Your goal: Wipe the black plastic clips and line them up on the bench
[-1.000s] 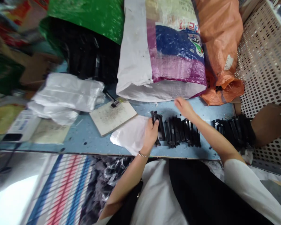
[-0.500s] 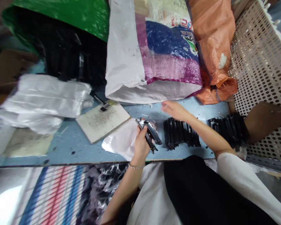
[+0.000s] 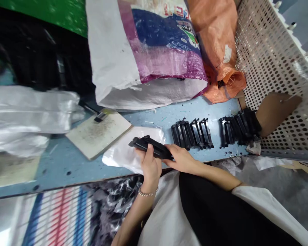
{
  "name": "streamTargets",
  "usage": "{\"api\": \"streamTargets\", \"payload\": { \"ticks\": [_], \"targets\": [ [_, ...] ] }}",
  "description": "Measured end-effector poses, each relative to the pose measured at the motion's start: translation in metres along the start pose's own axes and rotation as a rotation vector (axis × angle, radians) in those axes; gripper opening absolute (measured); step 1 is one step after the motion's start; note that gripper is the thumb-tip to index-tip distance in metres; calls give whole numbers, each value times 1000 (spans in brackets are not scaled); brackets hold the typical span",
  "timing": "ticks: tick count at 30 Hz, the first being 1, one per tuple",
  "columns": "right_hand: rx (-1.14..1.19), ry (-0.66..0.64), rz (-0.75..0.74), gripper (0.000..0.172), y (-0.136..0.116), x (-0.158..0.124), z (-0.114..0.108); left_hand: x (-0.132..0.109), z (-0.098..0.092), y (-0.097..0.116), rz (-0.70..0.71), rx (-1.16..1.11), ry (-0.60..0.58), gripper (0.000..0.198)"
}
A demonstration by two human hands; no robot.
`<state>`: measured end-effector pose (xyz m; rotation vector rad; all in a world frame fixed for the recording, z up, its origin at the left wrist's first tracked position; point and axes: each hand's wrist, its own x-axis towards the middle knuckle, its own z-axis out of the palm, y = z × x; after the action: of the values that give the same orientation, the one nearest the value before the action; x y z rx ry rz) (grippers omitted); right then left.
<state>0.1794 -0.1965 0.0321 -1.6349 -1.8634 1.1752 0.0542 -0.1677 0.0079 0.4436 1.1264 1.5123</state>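
My left hand (image 3: 151, 166) is wrapped round a small stack of long black plastic pieces (image 3: 154, 147), thumb on top. At the right end of that stack, my right hand (image 3: 181, 159) pinches the pieces between thumb and fingers. Both hands are over a white plastic bag (image 3: 120, 158) lying flat near the table's front edge. Just right of them stands a row of similar black pieces (image 3: 191, 134), packed side by side. Another group of black pieces (image 3: 237, 128) sits farther right. What exactly the pieces are, I cannot make out.
A pale board (image 3: 92, 138) lies left on the blue table (image 3: 59, 164), beside folded clear plastic bags (image 3: 28, 109). Behind are a large printed sack (image 3: 166, 65), an orange sack (image 3: 217, 44) and a green bag (image 3: 53, 15) of black pieces. A perforated crate (image 3: 269, 65) borders the right.
My right hand has come down from the table's back to the held pieces. In the left hand, the pieces have turned from spread apart to a closer stack. The view has shifted right.
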Motion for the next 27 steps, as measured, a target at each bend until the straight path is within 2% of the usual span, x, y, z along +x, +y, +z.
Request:
{"api": "streamTargets", "payload": {
  "ticks": [4, 7, 10, 13, 16, 20, 24, 27],
  "targets": [
    [183, 81, -26, 48, -2, 4, 15, 13, -7, 0, 107, 141, -21, 45],
    [365, 100, -12, 42, -1, 11, 28, 25, -12, 6, 70, 235, -147, 55],
    [417, 84, -19, 39, -2, 10, 37, 28, -19, 13, 47, 244, -205, 64],
    [287, 164, -68, 45, -3, -3, 36, 25, -30, 15, 12, 235, -306, 64],
    [42, 286, -120, 49, 1, -20, 27, 23, -41, 16, 21, 227, -392, 58],
    [-187, 428, -56, 49, 16, -28, 13, 29, -51, 19, 64, 216, -403, 48],
    [-246, 416, 23, 50, 25, -20, 12, 35, -59, 21, 70, 292, -329, 45],
    [-259, 357, 23, 50, 21, -12, 14, 35, -69, 18, 99, 483, -310, 46]
  ]
}}
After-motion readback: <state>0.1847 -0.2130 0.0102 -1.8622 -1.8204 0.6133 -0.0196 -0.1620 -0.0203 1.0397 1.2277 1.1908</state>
